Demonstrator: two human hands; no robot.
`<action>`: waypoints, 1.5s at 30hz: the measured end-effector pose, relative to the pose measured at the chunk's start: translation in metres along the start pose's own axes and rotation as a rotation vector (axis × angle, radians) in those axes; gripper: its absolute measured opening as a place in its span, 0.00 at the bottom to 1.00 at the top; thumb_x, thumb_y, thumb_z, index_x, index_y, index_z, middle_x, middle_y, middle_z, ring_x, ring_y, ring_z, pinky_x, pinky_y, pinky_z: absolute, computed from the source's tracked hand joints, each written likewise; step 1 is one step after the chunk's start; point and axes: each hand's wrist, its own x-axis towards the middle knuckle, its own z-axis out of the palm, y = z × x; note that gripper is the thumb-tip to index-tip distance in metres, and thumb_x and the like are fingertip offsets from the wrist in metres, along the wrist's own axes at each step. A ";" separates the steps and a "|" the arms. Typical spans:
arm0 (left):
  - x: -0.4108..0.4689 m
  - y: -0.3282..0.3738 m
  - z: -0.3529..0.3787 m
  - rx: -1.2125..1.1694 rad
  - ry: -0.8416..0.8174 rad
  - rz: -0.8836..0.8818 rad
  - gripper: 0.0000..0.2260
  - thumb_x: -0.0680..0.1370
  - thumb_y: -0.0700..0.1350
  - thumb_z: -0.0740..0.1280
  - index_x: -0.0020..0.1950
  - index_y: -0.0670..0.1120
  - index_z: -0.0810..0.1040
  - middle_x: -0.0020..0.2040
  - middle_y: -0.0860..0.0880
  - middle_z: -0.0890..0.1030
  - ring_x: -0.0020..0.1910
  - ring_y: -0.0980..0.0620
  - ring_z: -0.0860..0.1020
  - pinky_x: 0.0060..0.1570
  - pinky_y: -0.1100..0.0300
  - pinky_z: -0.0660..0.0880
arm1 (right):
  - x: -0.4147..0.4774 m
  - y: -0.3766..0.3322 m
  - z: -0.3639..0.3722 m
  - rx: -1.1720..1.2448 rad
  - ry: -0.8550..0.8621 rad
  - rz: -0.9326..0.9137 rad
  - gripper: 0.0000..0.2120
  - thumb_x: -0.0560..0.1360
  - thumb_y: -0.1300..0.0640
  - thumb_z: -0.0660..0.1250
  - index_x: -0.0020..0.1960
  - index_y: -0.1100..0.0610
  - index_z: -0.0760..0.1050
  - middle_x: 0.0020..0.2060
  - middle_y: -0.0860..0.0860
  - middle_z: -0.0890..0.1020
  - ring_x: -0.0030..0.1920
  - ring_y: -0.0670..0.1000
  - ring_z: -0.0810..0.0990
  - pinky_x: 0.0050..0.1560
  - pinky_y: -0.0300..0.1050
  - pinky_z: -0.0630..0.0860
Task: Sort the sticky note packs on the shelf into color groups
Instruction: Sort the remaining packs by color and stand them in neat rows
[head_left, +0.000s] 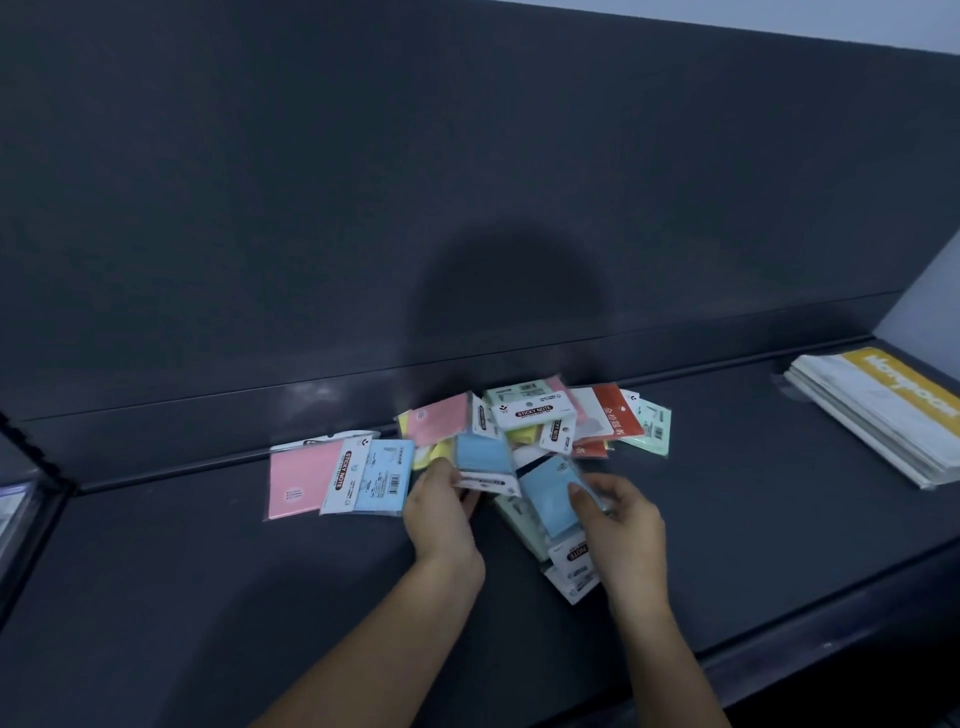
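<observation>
- While both hands work at the heap, the head view shows a jumble of sticky note packs (530, 415) lying by the back edge of the dark shelf (208, 571), with pink, yellow, green, red and blue ones overlapping.
- The left hand (441, 514) pinches a blue pack (480, 457) at its white header. The thumb is on top and the other fingers are curled underneath. The blue part points away from the fingers, over the heap.
- The right hand (618, 519) grips a second blue pack (545, 499), thumb pressed on its face near the right edge and fingers curled round that edge. This pack lies tilted over pale green packs (514, 519).
- Left of the heap, a pink pack (304, 480) and a light blue pack (387, 475) lie flat and overlap. The light blue one is just beside the left hand's fingers.
- At the far right a stack of papers (878, 410) with a yellow band rests on the shelf, well apart from the heap.
</observation>
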 end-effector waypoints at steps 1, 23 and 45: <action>-0.001 0.002 -0.004 -0.066 -0.012 -0.045 0.09 0.73 0.34 0.57 0.38 0.43 0.74 0.37 0.47 0.79 0.40 0.50 0.77 0.45 0.57 0.77 | 0.000 -0.001 -0.001 0.025 0.011 0.002 0.02 0.73 0.56 0.69 0.46 0.49 0.78 0.37 0.47 0.83 0.37 0.50 0.83 0.40 0.52 0.81; -0.017 0.111 -0.150 0.065 -0.187 -0.166 0.09 0.75 0.31 0.63 0.47 0.45 0.74 0.36 0.47 0.83 0.31 0.50 0.81 0.30 0.60 0.76 | -0.111 -0.060 0.113 0.428 -0.240 0.080 0.03 0.75 0.61 0.67 0.44 0.57 0.80 0.35 0.49 0.85 0.34 0.44 0.82 0.30 0.34 0.75; -0.128 0.349 -0.601 0.032 0.495 0.566 0.13 0.76 0.34 0.65 0.51 0.52 0.80 0.52 0.46 0.79 0.38 0.51 0.78 0.31 0.60 0.74 | -0.493 -0.137 0.419 0.372 -0.875 0.128 0.11 0.74 0.68 0.63 0.43 0.54 0.79 0.32 0.44 0.84 0.31 0.39 0.81 0.28 0.30 0.73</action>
